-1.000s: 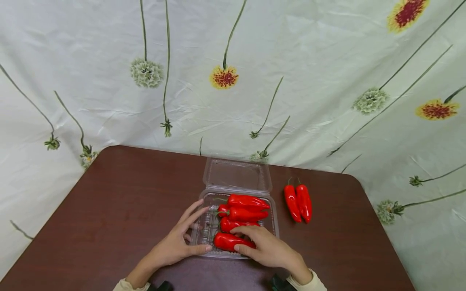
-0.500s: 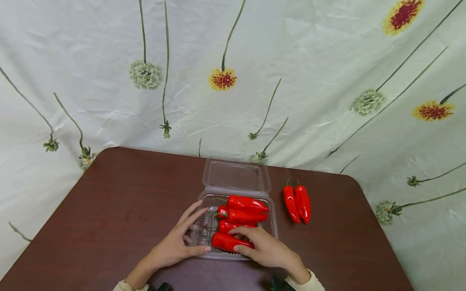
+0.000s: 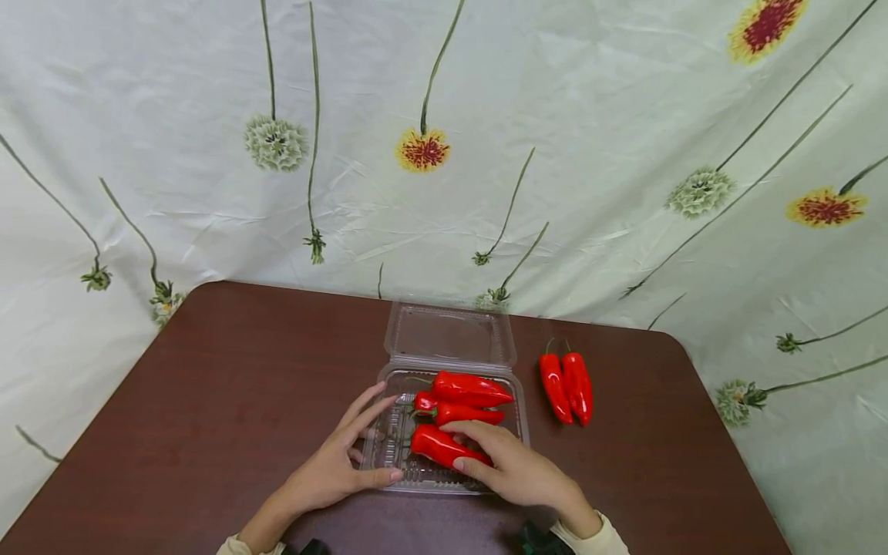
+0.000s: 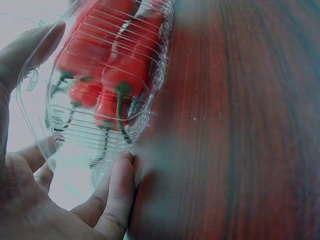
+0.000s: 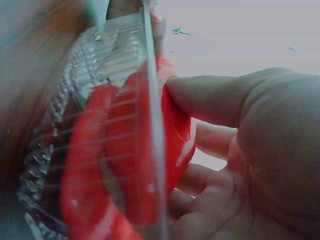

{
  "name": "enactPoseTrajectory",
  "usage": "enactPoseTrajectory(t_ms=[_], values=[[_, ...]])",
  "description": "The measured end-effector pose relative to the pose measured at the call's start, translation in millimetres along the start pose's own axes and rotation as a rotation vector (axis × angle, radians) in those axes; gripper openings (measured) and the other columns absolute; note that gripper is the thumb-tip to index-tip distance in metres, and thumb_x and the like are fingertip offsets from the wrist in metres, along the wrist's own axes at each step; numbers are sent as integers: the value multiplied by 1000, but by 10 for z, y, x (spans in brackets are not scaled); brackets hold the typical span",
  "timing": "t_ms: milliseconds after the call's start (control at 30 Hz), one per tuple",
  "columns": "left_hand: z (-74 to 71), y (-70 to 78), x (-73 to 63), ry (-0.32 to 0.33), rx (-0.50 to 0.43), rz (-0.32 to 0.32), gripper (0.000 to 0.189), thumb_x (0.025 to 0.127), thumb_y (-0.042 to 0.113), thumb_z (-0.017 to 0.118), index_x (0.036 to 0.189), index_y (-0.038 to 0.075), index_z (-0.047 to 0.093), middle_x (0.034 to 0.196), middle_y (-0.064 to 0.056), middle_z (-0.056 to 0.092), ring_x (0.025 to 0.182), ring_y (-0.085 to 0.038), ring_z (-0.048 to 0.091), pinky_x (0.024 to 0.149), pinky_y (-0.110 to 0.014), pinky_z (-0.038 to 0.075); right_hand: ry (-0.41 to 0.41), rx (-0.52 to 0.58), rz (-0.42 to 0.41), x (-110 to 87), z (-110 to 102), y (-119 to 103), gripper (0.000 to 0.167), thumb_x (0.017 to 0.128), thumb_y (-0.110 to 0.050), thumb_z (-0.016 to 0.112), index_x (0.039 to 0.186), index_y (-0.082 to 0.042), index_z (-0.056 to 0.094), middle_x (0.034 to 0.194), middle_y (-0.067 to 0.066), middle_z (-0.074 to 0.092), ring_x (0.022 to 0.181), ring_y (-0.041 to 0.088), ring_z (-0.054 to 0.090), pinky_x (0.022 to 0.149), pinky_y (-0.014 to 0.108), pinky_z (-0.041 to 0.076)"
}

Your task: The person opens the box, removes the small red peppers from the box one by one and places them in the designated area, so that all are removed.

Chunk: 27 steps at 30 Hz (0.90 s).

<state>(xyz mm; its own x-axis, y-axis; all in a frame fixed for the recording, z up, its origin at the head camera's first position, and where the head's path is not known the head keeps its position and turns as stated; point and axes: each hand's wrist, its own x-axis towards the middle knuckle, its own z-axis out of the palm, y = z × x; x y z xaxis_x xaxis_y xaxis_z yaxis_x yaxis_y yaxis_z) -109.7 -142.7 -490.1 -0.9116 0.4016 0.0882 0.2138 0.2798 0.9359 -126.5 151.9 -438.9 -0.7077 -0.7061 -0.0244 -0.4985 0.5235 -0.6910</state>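
In the head view, a clear plastic clamshell box (image 3: 523, 412) lies with its lid hinged back. Several glossy red chili peppers (image 3: 472, 385) with green stems lie crosswise inside it. My right hand (image 3: 523, 466) pinches the nearest chili pepper (image 3: 437, 445) near its tip, between thumb and fingers; the right wrist view shows that pepper (image 5: 175, 135) partly above the box's rim. My left hand (image 3: 333, 466) spreads round the box's left end, thumb on the near rim. The left wrist view has its fingertips (image 4: 122, 172) against the outside of the box, low by the table.
Two more red chili peppers (image 3: 578, 385) lie side by side on the dark brown table (image 3: 264, 362), right of the box. The clear lid (image 3: 451, 335) lies toward the table's back edge. A flower-printed white cloth (image 3: 361, 200) hangs behind.
The pinched pepper has shifted slightly away from me and to the right, toward the others, and now covers the one behind it. My left hand stays in place.
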Motion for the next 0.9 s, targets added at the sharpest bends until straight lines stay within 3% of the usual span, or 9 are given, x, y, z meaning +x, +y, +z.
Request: enactPoseTrajectory(t_ms=[133, 300, 567, 667, 900], values=[[0, 0, -2, -5, -9, -10, 90, 83, 27, 83, 157, 23, 33, 167, 1, 8, 110, -26, 49, 69, -29, 49, 14, 16, 28, -22, -47, 3, 46, 101, -36, 58, 145, -24, 49, 129, -6, 60, 111, 12, 56, 99, 34, 49], [-2, -1, -2, -9, -18, -10, 89, 84, 25, 82, 158, 21, 33, 167, 0, 7, 110, -27, 49, 68, -29, 49, 35, 44, 79, -36, -100, 13, 51, 100, -35, 61, 147, -30, 45, 139, -8, 55, 122, 15, 53, 104, 43, 47], [-7, 1, 7, -9, -21, 4, 90, 84, 25, 82, 158, 19, 32, 167, 0, 7, 109, -27, 50, 68, -29, 49, 111, 76, -4, -61, -212, 84, 54, 99, -23, 64, 148, -30, 43, 138, -10, 54, 119, 13, 55, 98, 34, 51], [-8, -2, 5, -12, -24, 8, 89, 84, 24, 82, 158, 18, 32, 167, 0, 7, 109, -26, 50, 68, -29, 48, 141, 59, -17, -93, -270, 118, 58, 99, -18, 64, 151, -31, 41, 140, -9, 53, 119, 13, 55, 98, 37, 51], [-13, -5, 3, -12, -24, 13, 89, 84, 23, 82, 158, 17, 32, 167, -2, 8, 109, -26, 50, 68, -29, 48, 208, 54, 19, -170, -418, 182, 65, 98, -15, 65, 154, -33, 37, 144, -7, 52, 122, 15, 53, 94, 35, 52]])
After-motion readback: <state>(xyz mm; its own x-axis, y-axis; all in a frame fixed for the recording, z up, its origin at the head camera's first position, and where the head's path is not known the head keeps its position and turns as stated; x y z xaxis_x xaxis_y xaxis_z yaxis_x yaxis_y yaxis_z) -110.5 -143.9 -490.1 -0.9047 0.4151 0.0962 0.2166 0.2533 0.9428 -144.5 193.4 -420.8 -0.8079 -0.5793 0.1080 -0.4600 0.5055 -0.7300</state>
